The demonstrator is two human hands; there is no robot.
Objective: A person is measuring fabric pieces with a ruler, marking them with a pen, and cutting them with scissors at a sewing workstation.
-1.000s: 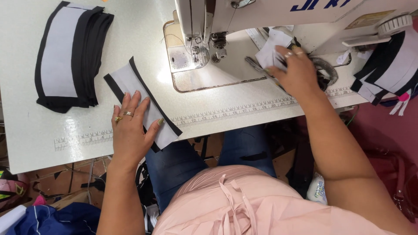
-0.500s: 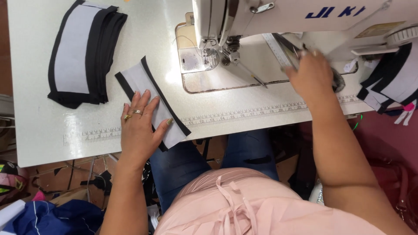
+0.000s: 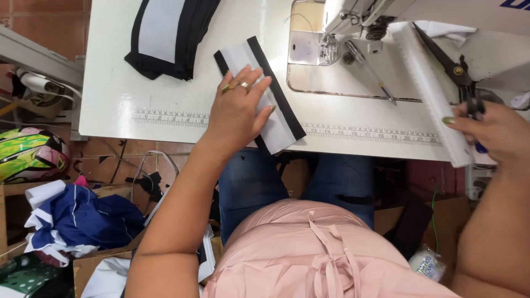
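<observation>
The left hand's grip [image 3: 238, 110] lies flat, fingers spread, pressing a grey fabric piece with black edges [image 3: 264, 99] onto the near edge of the white counter [image 3: 110, 94]. The right hand [image 3: 488, 132], at the far right, closes around the handles of black scissors [image 3: 450, 63] beside a white ruler [image 3: 433, 94]. No piece sits under the sewing machine [image 3: 364, 16] needle, so stitching looks unstarted; a stack of similar pieces [image 3: 165, 33] waits far left. Compared with the earlier frame, the right hand has left the machine bed for the scissors, while the left hand stays on the piece.
</observation>
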